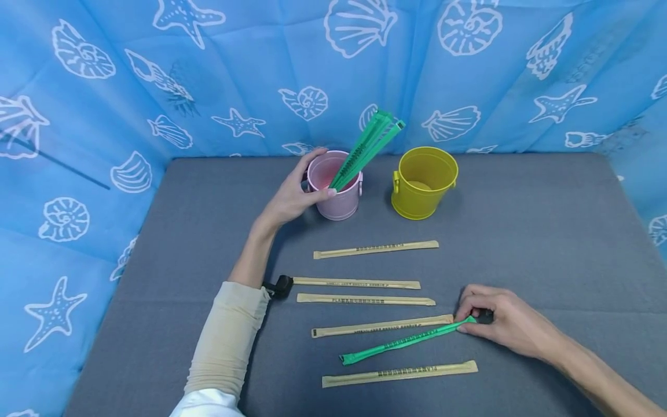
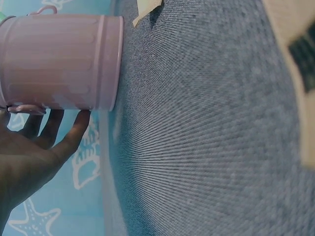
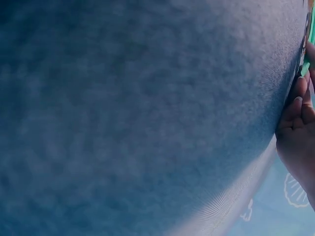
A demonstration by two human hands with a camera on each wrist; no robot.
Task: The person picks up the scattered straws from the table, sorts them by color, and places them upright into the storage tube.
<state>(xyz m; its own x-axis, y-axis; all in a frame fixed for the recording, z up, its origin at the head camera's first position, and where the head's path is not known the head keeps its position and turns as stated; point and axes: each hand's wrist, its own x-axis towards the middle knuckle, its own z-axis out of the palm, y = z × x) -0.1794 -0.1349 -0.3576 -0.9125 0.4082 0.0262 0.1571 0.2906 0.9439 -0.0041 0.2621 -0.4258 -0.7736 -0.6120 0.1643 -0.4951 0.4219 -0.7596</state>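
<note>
My left hand (image 1: 292, 200) grips the small pink bucket (image 1: 339, 204) at its left side, the thumb over the near rim. Several green wrapped straws (image 1: 365, 152) lean to the right inside that bucket. In the left wrist view, fingers press along the wall of the pink bucket (image 2: 59, 61). On the right, my right hand (image 1: 502, 321) pinches the right end of a single green wrapped straw (image 1: 406, 343) between thumb and fingers. The right wrist view catches the right hand (image 3: 298, 130) only at its edge, with a bit of green straw (image 3: 305, 68) at the fingertips.
A yellow bucket (image 1: 423, 188) stands right of the pink one. Several beige wrapped straws lie roughly crosswise on the grey tabletop (image 1: 542, 231), one (image 1: 383, 328) just beyond the green straw, another (image 1: 398, 373) nearer. A blue shell-patterned curtain (image 1: 312, 69) hangs behind the table.
</note>
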